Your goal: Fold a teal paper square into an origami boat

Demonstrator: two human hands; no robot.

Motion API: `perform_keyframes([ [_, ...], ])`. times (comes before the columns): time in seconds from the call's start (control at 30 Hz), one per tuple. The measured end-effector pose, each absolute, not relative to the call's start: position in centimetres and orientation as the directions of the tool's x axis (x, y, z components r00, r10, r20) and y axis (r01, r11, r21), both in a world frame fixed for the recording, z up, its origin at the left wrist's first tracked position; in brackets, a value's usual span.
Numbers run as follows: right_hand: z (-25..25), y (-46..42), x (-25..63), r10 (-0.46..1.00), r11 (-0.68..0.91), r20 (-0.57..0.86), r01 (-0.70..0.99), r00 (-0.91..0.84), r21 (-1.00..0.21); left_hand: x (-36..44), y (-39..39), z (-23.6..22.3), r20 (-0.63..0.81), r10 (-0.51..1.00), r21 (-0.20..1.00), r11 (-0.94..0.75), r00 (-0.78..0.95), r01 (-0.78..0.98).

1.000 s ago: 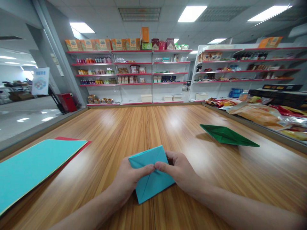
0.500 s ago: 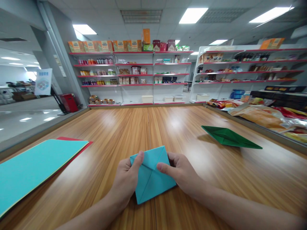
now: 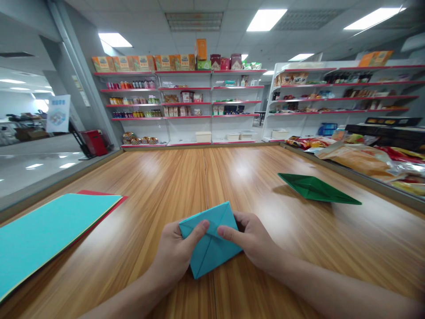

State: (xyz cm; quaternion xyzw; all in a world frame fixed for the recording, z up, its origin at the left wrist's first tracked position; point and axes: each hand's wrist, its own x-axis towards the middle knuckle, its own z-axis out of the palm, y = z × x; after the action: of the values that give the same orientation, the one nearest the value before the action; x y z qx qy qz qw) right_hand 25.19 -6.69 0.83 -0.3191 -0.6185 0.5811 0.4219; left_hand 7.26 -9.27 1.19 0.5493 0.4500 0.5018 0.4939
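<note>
A wooden table (image 3: 159, 177) with a glossy, striped grain and a seam down its middle fills the foreground. Past the table's far edge stand white shelving units (image 3: 182, 128) with red-edged shelves, orange boxes (image 3: 142, 63) along the top of one; ceiling lights (image 3: 267, 20) shine above. Beyond the table's left edge are a poster (image 3: 58, 114) and a red box (image 3: 94, 141) on a pale, shiny floor; along its right edge lie heaped food packets (image 3: 358, 157). On the table's left side is a stack of coloured sheets (image 3: 59, 230), turquoise uppermost, and on its right side a green folded paper (image 3: 310, 188).

The folded blue paper (image 3: 217, 252) is at the near middle of the table, over the seam. It looks nearly square, so no long axis stands out; it sits askew, one corner pointing to the table's far side, another towards the person, with a crease running between these two. The left hand (image 3: 175, 248) and the right hand (image 3: 254, 235) grasp it from opposite sides, both thumbs pressed on its upper face.

Most fingers are hidden behind the paper, and whether its underside touches the table is unclear. The turquoise stack and both forearms are cut off by the frame; package lettering is too small to read.
</note>
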Motion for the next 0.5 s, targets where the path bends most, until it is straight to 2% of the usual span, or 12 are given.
perform_keyframes([
  [0.13,0.9,-6.8,25.1,0.883,0.114,0.145,-0.097,-0.447,-0.989,7.4,-9.2,1.0,0.100,0.991,0.994,-0.095,0.087,-0.056],
  [0.33,1.1,-6.9,25.0,0.862,0.106,0.147,-0.110,-0.485,-0.988,7.7,-9.3,0.4,0.083,0.982,0.994,-0.094,-0.168,-0.054],
  [0.43,1.0,-6.8,24.9,0.865,0.089,0.126,-0.098,-0.486,-0.991,7.5,-9.1,0.2,0.046,0.991,0.991,-0.061,-0.124,-0.121],
  [0.5,0.9,-6.7,25.1,0.869,0.066,0.095,-0.076,-0.486,-0.995,6.9,-8.7,0.2,0.022,1.000,0.982,-0.021,0.003,-0.188],
])
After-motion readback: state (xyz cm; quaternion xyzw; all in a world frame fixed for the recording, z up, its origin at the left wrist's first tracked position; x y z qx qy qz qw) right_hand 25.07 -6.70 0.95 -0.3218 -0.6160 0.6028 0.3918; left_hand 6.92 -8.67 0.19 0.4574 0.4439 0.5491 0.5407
